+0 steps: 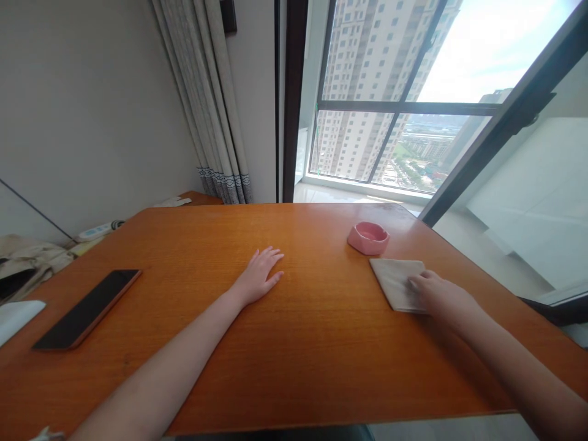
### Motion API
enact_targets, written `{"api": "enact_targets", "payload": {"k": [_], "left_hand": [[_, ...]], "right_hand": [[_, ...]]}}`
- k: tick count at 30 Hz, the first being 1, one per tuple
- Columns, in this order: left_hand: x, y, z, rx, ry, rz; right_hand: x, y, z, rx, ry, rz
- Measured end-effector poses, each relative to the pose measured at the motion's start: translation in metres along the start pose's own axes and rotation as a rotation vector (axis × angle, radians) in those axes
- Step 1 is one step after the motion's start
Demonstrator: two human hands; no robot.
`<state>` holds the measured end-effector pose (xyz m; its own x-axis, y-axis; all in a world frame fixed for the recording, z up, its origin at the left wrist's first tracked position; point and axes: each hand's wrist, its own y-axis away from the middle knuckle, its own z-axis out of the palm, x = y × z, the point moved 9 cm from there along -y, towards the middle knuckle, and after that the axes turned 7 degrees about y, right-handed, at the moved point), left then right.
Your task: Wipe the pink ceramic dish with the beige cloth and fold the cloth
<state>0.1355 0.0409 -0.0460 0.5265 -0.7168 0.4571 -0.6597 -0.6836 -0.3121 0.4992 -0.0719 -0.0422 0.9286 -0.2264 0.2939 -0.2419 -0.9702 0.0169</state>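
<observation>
My left hand [260,275] lies flat on the wooden table [294,361], fingers stretched out and holding nothing. Over to the right, my right hand [441,297] grips the right side of a folded beige cloth [392,282], with its fingers curled at the edge. The cloth rests on the tabletop as a flat square. Just beyond it sits a pink faceted dish [368,239], which looks like an ashtray; neither hand touches it. The undersides of my right fingers are hidden.
A black tablet-like slab [89,309] with a reddish edge lies at the table's left. Beside it is a white object [18,318], cut off by the frame. Crumpled fabric [37,257] and a power strip [97,231] are past the left edge. A large window [395,107] stands behind.
</observation>
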Motion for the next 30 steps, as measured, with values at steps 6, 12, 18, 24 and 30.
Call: {"api": "enact_targets", "payload": {"k": [6,12,18,24,30], "left_hand": [[0.029,-0.016,0.000,0.040,0.113,0.096],[0.029,-0.036,0.020,-0.059,0.068,0.009],[0.030,-0.035,0.035,-0.091,0.002,0.071],[0.032,-0.035,0.038,-0.056,-0.004,0.094],[0.033,-0.034,0.036,-0.054,0.051,0.106]], "right_hand": [[-0.122,-0.010,-0.093,0.349,-0.410,-0.371],[-0.247,-0.016,-0.110,0.462,-0.750,-0.811],[-0.270,-0.031,-0.088,0.351,-0.863,-0.808],[-0.263,-0.032,-0.088,0.349,-0.869,-0.798],[-0.266,-0.030,-0.088,0.354,-0.786,-0.806]]}}
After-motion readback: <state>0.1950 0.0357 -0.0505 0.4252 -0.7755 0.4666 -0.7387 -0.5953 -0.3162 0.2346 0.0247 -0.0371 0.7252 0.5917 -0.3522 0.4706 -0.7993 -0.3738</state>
